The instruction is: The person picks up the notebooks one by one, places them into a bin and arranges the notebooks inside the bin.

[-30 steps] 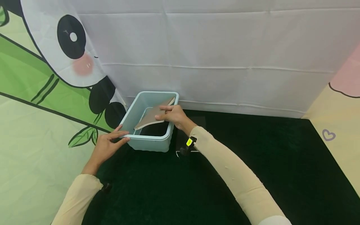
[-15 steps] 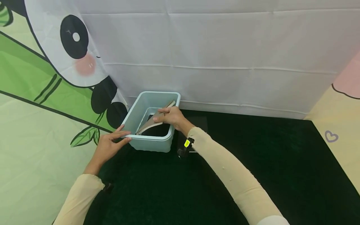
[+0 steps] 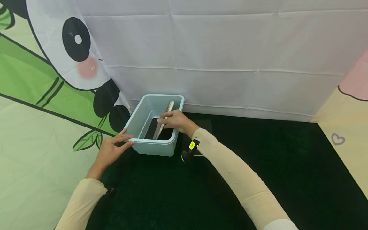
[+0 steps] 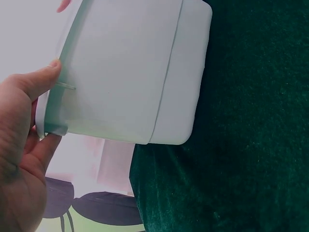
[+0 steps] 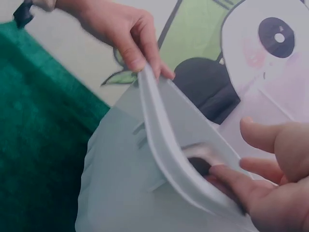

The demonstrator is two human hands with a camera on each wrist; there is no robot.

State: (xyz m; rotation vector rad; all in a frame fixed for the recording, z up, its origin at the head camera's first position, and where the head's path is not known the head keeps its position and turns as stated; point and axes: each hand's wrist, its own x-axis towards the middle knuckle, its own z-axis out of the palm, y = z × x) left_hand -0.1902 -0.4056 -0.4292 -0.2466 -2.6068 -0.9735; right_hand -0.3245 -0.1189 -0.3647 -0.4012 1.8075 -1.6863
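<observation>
A light blue plastic bin (image 3: 152,147) stands near the left end of the dark green cloth. My left hand (image 3: 110,150) pinches its near left corner, thumb outside and fingers over the rim, as the left wrist view also shows. My right hand (image 3: 176,121) reaches over the bin's right side and holds a thin notebook (image 3: 170,106) with a beige-grey cover and pale page edges. The notebook stands tilted nearly on edge inside the bin, its lower end down by the near wall. Beneath it, a flat black thing (image 3: 150,127) lies on the bin's floor.
To the right of the bin, partly under my right forearm, lies a dark flat rectangular thing (image 3: 204,124) with a pale near edge. A white cloth wall (image 3: 218,86) rises right behind the bin. A printed panda cloth (image 3: 63,127) hangs along the left.
The notebook has turned from lying slanted, cover up, to standing nearly on edge, baring more of the black thing below. My left hand has kept its hold on the bin's corner.
</observation>
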